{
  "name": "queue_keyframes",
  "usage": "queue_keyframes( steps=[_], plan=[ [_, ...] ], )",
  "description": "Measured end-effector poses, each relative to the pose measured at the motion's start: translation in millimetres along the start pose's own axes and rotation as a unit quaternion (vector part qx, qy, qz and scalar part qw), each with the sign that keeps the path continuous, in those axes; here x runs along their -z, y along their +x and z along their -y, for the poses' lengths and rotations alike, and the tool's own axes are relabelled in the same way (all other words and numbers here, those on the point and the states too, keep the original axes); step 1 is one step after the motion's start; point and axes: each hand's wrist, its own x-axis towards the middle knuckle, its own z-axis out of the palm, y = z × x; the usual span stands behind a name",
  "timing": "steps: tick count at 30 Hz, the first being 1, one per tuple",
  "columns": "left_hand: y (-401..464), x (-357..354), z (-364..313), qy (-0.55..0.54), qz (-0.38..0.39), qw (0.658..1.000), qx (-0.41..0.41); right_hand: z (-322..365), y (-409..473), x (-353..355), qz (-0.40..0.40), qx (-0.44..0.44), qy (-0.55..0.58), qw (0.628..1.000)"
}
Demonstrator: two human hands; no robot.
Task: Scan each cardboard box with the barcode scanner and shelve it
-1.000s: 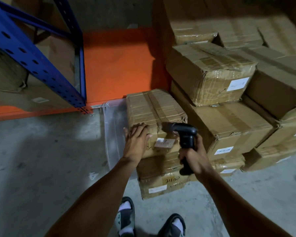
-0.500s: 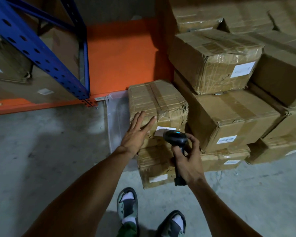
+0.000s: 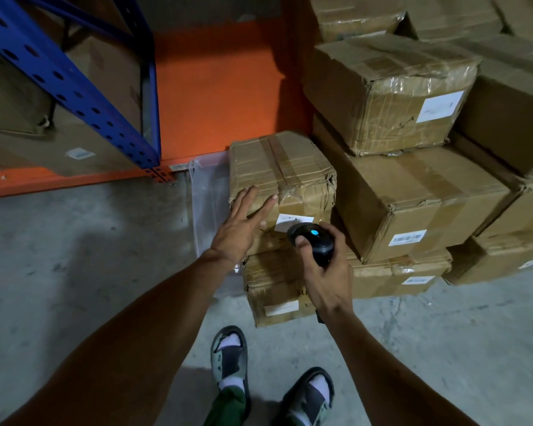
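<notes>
Two hands share the work: the left hand (image 3: 243, 222) lies flat and spread on the top box (image 3: 280, 179) of a floor stack, apparently steadying it, while the right hand (image 3: 326, 265), wrapped round the scanner (image 3: 313, 239), aims at its label (image 3: 293, 221).

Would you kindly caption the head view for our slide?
Left hand steadies the top cardboard box while right hand aims the barcode scanner at its label.

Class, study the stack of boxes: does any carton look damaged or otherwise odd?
Yes. The small top box under the left hand is torn at its front right corner, cardboard crumpled and tape wrinkled. The upper large box is dented, its tape peeling.
</notes>
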Motion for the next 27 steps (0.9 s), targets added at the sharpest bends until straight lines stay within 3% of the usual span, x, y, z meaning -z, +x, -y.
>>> queue_keyframes(
  steps=[13,21,27],
  plan=[
    [0.9,3.0,-2.1,-0.032,0.038,0.998,0.036,-3.6,5.0,0.9,-0.001,0.029,0.004,1.0],
    [-3.8,9.4,-7.6,-0.02,-0.001,1.0,0.008,-5.7,0.9,2.9,-0.025,0.03,-0.004,0.999],
    [-3.6,3.0,-8.7,0.107,0.019,0.994,-0.012,-9.9,0.8,9.7,-0.024,0.017,-0.012,1.0]
  ],
)
